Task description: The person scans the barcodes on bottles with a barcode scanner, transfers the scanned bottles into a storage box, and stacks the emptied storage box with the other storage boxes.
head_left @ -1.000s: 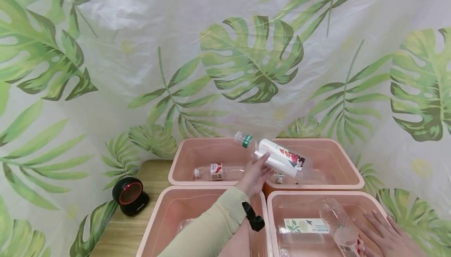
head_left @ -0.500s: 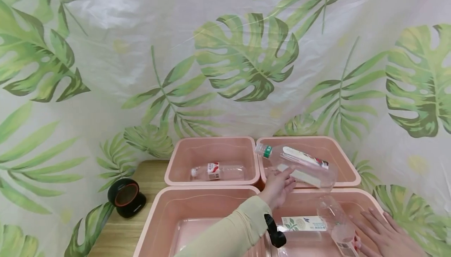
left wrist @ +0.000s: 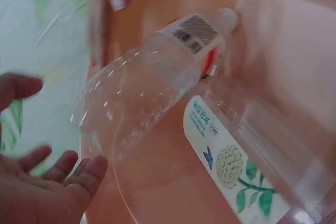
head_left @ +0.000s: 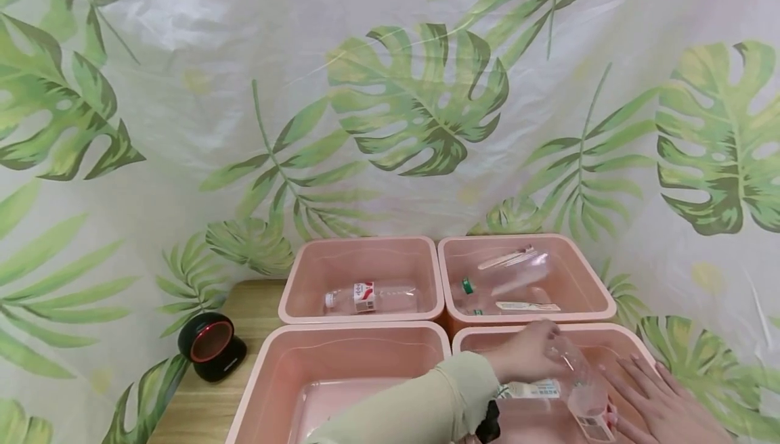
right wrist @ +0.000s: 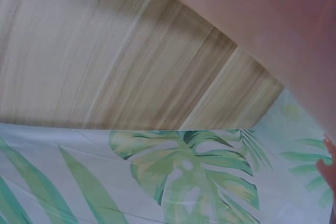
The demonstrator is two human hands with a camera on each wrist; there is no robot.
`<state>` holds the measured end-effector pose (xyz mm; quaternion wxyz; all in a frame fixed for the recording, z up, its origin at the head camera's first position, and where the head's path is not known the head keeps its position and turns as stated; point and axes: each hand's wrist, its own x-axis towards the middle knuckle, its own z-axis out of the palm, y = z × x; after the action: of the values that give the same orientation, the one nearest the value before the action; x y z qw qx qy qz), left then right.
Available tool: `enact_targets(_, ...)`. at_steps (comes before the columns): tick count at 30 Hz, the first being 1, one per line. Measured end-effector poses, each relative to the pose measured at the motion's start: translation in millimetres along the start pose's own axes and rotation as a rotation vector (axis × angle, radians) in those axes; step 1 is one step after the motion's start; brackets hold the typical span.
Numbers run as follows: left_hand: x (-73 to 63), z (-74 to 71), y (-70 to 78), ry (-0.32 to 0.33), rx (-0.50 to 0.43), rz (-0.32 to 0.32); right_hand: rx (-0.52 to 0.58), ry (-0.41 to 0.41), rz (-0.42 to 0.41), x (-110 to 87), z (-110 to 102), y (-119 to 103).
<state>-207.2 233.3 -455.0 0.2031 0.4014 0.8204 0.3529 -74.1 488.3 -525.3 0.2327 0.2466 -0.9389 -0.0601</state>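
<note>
In the head view, my left hand [head_left: 529,352] reaches over the front right pink bin [head_left: 638,344], beside a clear plastic bottle [head_left: 581,390] that leans there. The left wrist view shows its fingers apart near the bottle's bottom end; contact is unclear. A red-and-white label with a barcode wraps this bottle. Next to it lies another clear bottle [left wrist: 231,156] with a white flower label. My right hand [head_left: 667,400] rests over this bin's right edge with fingers spread. A bottle with a green neck band [head_left: 467,285] lies in the back right bin [head_left: 600,281].
The back left bin [head_left: 289,288] holds a clear bottle with a red-and-white label [head_left: 364,296]. The front left bin [head_left: 258,376] stands before it. A black round device [head_left: 212,346] sits on the wooden table [head_left: 183,410]. A leaf-patterned sheet [head_left: 365,193] hangs behind.
My left hand carried the green-banded bottle to the right and released it into the back right bin. The hand then moved to the leaning bottle. My right hand stayed about where it was.
</note>
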Motion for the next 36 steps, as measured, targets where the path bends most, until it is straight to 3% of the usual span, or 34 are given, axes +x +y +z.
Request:
enact_targets(2,2.2,8.8,7.9,-0.116,0.431,0.104,0.006,-0.021,0.024,-0.4,-0.3,-1.5)
enact_targets(4,1.8,18.1,15.9,-0.206,0.724,0.159,0.015,-0.039,0.059,-0.3,-0.5,-3.2)
enact_targets(6,0.0,27.2,20.2,-0.256,0.906,0.12,0.018,-0.047,0.073,-0.2,-0.2,-4.0)
enact_targets(7,-0.6,30.4,20.8,-0.25,0.989,0.118,0.019,-0.047,0.071,0.4,-0.5,-4.1)
enact_targets(13,-2.2,36.8,14.8,-0.166,1.264,0.188,0.012,0.033,-0.013,5.2,0.7,1.5)
enact_targets(16,-5.0,38.4,11.2,-0.135,1.265,0.221,0.008,0.066,-0.036,8.3,1.9,3.1)
enact_targets(21,-18.4,33.9,8.7,-0.237,1.153,0.175,0.013,0.061,-0.002,9.9,3.9,-2.2)
enact_targets(24,-26.4,16.0,15.8,-0.302,1.071,0.124,0.017,0.05,0.026,10.0,4.5,-6.2)
enact_targets(27,-34.8,-14.8,27.6,-0.278,1.027,0.103,0.024,0.061,0.025,9.7,5.4,-7.2)
enact_targets(30,-45.3,-53.7,34.4,-0.212,0.968,0.056,0.03,0.061,0.027,9.0,5.8,-7.3)
enact_targets(33,-55.5,-94.9,27.4,-0.138,0.828,0.02,0.041,0.025,0.055,8.2,6.5,-8.7)
enact_targets(36,-66.7,-128.9,10.2,-0.068,0.59,0.014,0.051,-0.001,0.084,7.2,7.7,-10.5)
